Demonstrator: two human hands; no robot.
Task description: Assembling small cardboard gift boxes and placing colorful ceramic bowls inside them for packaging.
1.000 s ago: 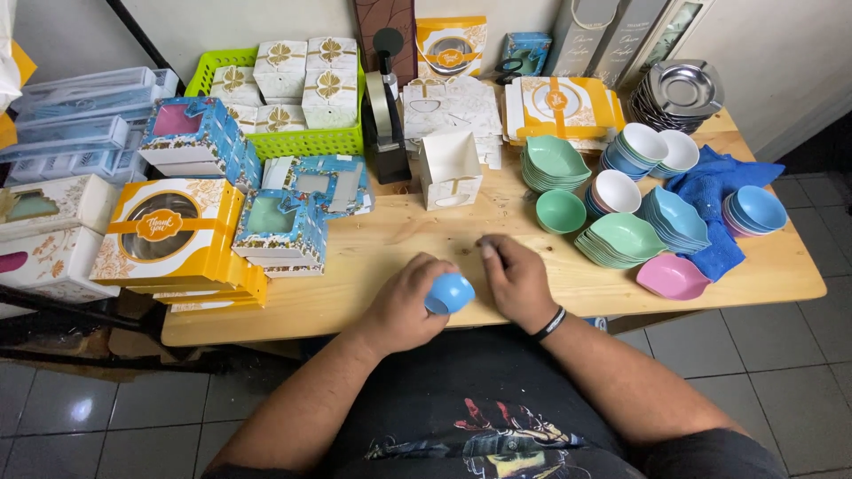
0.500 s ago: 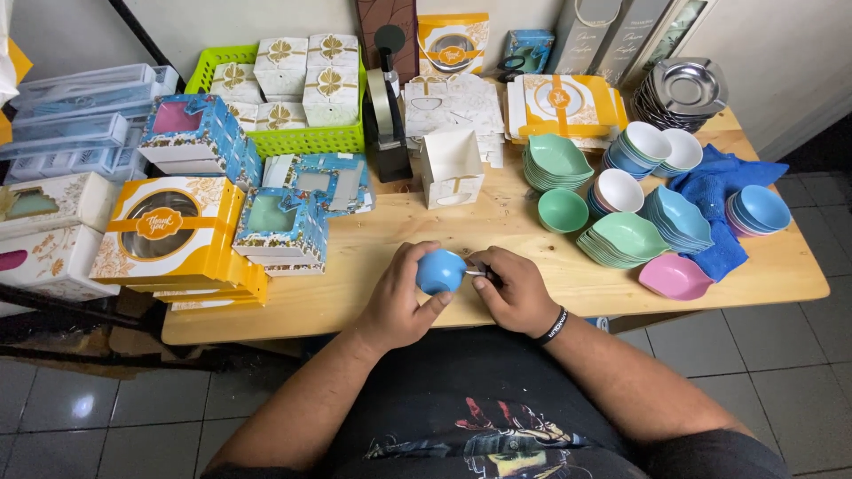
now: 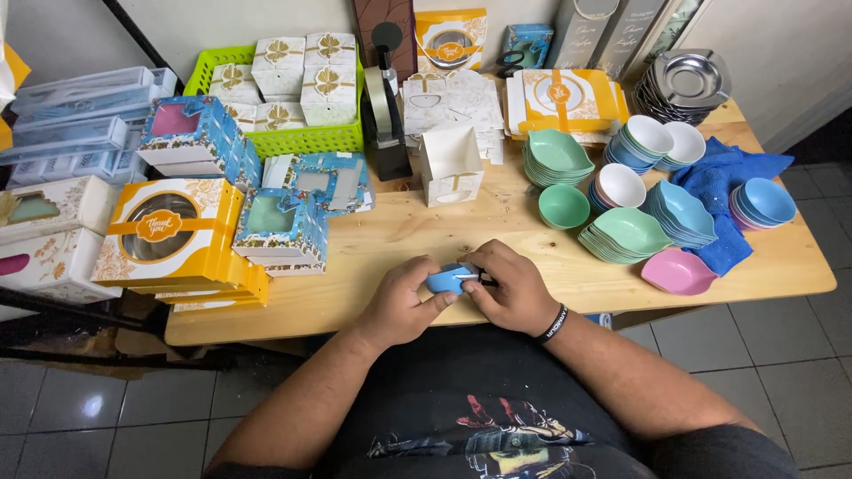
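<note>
A small blue bowl [image 3: 446, 278] is held between the left hand [image 3: 401, 304] and the right hand [image 3: 513, 293] at the near edge of the wooden table [image 3: 408, 239], both hands closed on it. The fingers of the right hand are pressed at its right rim, where a small pale piece (possibly a sticker or label; too small to tell) is seen. The step in hand is judged to be work on the bowl's surface; a steady hold by the left hand and fine fingertip work by the right would be called for next. The bowl looks smooth, plain and light blue, tipped on its side.

Just beyond the grip, to its left, blue window boxes [image 3: 282, 226] are stacked; straight beyond it an open white box [image 3: 451, 165] stands. Farther to the right, stacks of green dishes [image 3: 619, 232] and a pink dish [image 3: 679, 270] are laid out.
</note>
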